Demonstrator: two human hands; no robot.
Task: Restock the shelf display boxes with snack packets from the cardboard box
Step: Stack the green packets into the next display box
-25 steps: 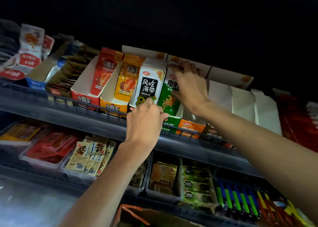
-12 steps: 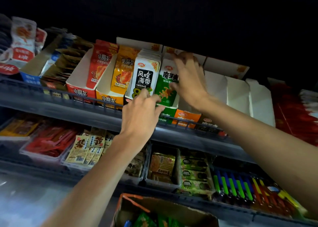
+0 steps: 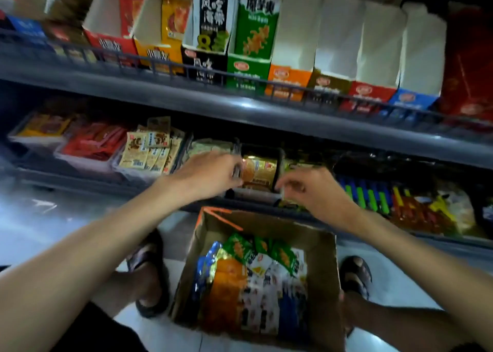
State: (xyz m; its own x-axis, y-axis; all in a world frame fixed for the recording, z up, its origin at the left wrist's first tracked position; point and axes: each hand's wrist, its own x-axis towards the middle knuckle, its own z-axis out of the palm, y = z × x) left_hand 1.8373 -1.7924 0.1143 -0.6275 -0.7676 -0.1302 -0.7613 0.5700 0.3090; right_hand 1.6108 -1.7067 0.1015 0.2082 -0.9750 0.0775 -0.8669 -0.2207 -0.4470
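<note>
An open cardboard box (image 3: 324, 269) sits on the floor between my feet. It holds several snack packets (image 3: 253, 279) in green, orange, white and blue. My left hand (image 3: 210, 174) and right hand (image 3: 310, 190) hang above the box's far edge, in front of the lower shelf. Both have loosely curled fingers and hold nothing. On the upper shelf stands a row of display boxes: the black one (image 3: 205, 66) and the green one (image 3: 248, 71) hold upright packets, while the orange one (image 3: 289, 81) and those to its right look empty.
A wire rail (image 3: 160, 63) runs along the upper shelf's front. The lower shelf carries clear trays of small packets (image 3: 149, 154) and coloured lighters (image 3: 368, 194). My sandalled feet (image 3: 149, 271) stand either side of the box on the pale floor.
Both hands have left the packets in the upper display boxes and dropped to just above the cardboard box. The view has tilted down, showing the box and my feet.
</note>
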